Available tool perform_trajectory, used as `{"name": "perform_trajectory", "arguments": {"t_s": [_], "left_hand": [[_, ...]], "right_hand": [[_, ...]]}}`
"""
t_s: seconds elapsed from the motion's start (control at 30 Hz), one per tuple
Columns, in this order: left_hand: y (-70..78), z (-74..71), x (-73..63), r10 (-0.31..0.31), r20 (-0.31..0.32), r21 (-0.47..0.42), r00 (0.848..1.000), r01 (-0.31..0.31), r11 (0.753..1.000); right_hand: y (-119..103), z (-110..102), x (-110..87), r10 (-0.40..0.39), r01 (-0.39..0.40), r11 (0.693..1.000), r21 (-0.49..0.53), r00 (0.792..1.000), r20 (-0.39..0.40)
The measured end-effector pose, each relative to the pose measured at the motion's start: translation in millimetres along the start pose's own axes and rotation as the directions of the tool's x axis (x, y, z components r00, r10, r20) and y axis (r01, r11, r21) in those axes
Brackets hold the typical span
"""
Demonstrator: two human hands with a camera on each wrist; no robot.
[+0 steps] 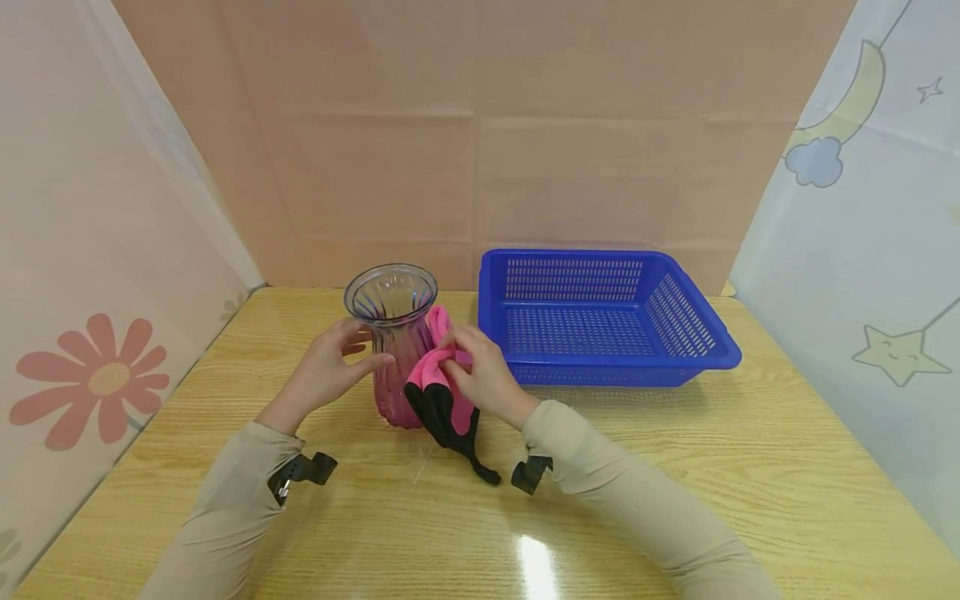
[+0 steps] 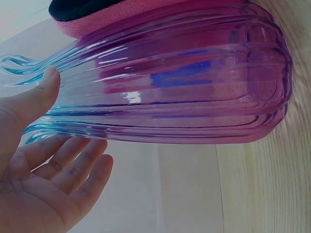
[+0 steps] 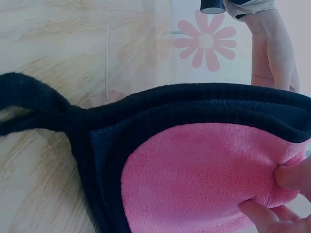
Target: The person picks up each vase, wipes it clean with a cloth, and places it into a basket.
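A ribbed glass vase (image 1: pixel 395 358) stands upright on the table, its neck clear and bluish, its body tinted pink. My left hand (image 1: pixel 330 364) is at the vase's neck and holds it lightly, thumb across the front and fingers along the far left side; the other fingertips show beside the glass in the left wrist view. A folded plush cloth (image 3: pixel 204 170), pink with black trim and a black loop, hangs against the vase's right side. My right hand (image 1: pixel 480 371) pinches the pink part between thumb and fingers.
A blue plastic basket (image 1: pixel 600 367) with slotted walls stands at the back right, just beyond the right hand. Behind the table (image 1: pixel 420 533) hangs a plain pinkish-tan backdrop (image 1: pixel 480 150), with patterned sheets on both sides.
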State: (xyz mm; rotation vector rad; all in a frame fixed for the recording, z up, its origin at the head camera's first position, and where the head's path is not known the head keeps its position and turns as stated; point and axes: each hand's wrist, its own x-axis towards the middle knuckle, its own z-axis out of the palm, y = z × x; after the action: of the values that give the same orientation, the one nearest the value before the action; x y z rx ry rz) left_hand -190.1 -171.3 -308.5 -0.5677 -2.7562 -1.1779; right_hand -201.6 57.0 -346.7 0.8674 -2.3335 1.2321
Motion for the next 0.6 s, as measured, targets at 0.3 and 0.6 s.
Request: {"name": "perform_trajectory", "arguments": {"t_s": [0.3, 0.6], "left_hand": [[-0.4, 0.4, 0.2, -0.005, 0.003, -0.001, 1.0, 0.005, 1.0], [-0.9, -0.2, 0.3, -0.002, -0.002, -0.004, 1.0, 0.002, 1.0]], "right_hand": [[-0.4, -0.6, 0.1, 0.007, -0.007, 1.0, 0.013, 1.0, -0.001], [-5.1, -1.6, 3.4, 0.006, -0.005, 1.0, 0.022, 1.0, -0.018]]}}
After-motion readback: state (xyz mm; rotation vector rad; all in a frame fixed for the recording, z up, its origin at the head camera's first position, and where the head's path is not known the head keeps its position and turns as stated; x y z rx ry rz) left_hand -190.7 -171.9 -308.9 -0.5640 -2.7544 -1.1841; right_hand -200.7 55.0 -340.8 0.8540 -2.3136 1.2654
